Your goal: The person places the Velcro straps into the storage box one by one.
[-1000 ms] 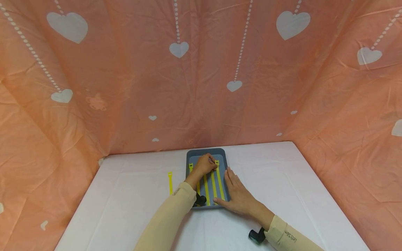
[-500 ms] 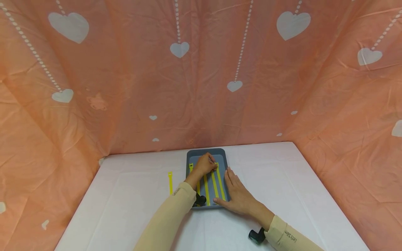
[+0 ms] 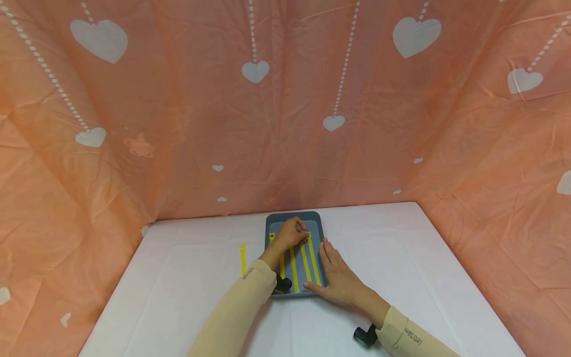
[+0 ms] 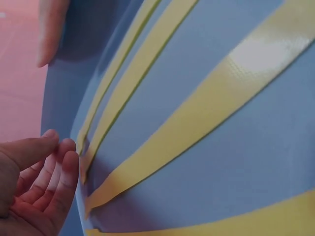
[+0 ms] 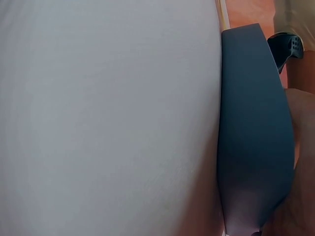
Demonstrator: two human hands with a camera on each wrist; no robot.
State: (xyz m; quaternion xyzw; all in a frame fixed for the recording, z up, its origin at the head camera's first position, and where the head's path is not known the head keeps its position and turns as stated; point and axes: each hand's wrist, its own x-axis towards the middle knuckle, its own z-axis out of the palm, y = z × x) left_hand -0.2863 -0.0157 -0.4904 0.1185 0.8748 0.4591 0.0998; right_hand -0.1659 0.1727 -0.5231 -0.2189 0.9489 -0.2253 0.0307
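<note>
In the head view my left hand (image 3: 290,235) reaches into a grey tray (image 3: 293,217). Several yellow cable straps (image 3: 314,258) lie lengthwise in it, side by side, their slotted heads at the far end. Seen from the left wrist, the fingertips of the left hand (image 4: 42,182) sit right at the far ends of the yellow straps (image 4: 177,123), fingers loosely bent, with no strap showing between them. My right hand (image 3: 341,280) lies along the tray's right side with straight fingers, its thumb over the near right corner. The right wrist view shows the tray's outer wall (image 5: 253,128).
Another yellow strap (image 3: 243,258) lies on the white tabletop (image 3: 187,297) left of the tray, partly behind the left forearm. Black wrist cameras (image 3: 366,337) are worn on both wrists. An orange curtain with white hearts (image 3: 285,124) stands behind the table.
The head of the rightmost strap has shifted slightly toward the near side, by the left fingertips. The right hand has stayed against the tray.
</note>
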